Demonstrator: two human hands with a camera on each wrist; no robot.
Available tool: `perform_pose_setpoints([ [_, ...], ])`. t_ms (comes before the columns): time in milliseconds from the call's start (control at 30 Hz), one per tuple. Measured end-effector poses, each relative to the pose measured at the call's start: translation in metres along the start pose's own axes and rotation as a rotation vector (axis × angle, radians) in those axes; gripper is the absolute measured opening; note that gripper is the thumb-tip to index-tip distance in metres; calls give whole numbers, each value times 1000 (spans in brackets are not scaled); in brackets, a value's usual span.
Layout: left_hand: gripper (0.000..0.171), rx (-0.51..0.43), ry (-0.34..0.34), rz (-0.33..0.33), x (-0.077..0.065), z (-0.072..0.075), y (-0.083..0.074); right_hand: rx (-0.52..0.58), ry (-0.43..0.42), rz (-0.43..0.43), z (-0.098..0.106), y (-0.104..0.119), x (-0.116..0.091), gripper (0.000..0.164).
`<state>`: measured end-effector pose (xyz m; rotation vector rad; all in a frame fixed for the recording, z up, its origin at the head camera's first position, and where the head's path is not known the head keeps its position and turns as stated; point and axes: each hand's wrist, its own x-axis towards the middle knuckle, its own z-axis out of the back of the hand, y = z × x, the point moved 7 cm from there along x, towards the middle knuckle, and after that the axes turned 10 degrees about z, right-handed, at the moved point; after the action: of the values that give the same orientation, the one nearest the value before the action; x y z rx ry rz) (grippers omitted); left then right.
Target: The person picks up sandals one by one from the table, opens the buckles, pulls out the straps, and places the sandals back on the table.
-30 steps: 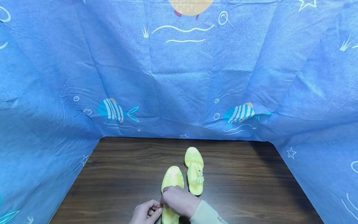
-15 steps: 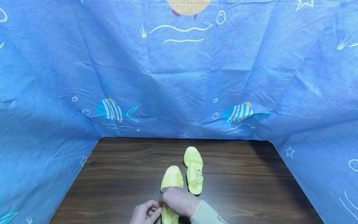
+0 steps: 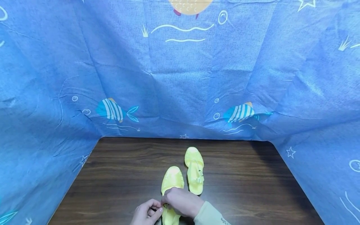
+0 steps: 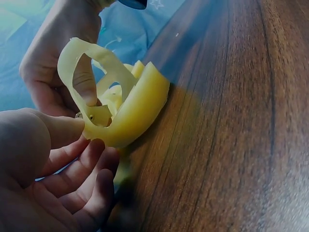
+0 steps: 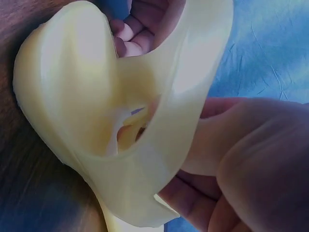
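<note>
A yellow jelly sandal (image 3: 172, 177) lies at the near edge of the table, toe pointing away, under both hands. My left hand (image 3: 146, 213) pinches the sandal's side by the strap fastening, thumb on one face and fingertips on the other, as the left wrist view shows. From the other side my right hand (image 3: 182, 201) reaches across the sandal and pinches the strap end (image 4: 100, 116) at that same place. The heel strap (image 5: 198, 63) stands up in a loop between the hands. My right fingertips are partly hidden behind the strap in the right wrist view.
A second yellow sandal (image 3: 196, 187) lies just beyond and to the right, its strap and buckle showing. The dark wood table (image 3: 247, 187) is surrounded at the back and sides by a blue cloth (image 3: 180, 84) printed with fish.
My right hand has shifted very slightly to the right at the strap. Both hands otherwise keep their places on the sandal, and the second sandal stays where it is.
</note>
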<state>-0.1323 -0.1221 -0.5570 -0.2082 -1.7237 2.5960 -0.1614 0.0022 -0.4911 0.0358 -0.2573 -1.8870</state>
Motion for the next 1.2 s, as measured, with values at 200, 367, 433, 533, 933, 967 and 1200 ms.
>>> perform_pose_setpoints([
  [200,6,-21,5,0,1,0,1,-23,10,43,0,0,0,26],
  [367,9,-100,48,23,2,-2,2,2,-12,49,-2,-1,-1,34],
  [433,12,-171,75,58,2,-3,3,10,-30,50,-2,-1,-1,36],
  [533,16,-273,80,112,2,-4,5,9,-49,50,-3,0,-2,34],
  [933,23,-424,14,205,2,-1,7,0,-42,30,-6,1,-6,29],
  [967,24,-428,8,207,2,-1,7,5,-46,34,-6,0,-7,29],
  [1200,23,-451,-38,252,2,-4,11,31,-67,68,-4,0,-7,30],
])
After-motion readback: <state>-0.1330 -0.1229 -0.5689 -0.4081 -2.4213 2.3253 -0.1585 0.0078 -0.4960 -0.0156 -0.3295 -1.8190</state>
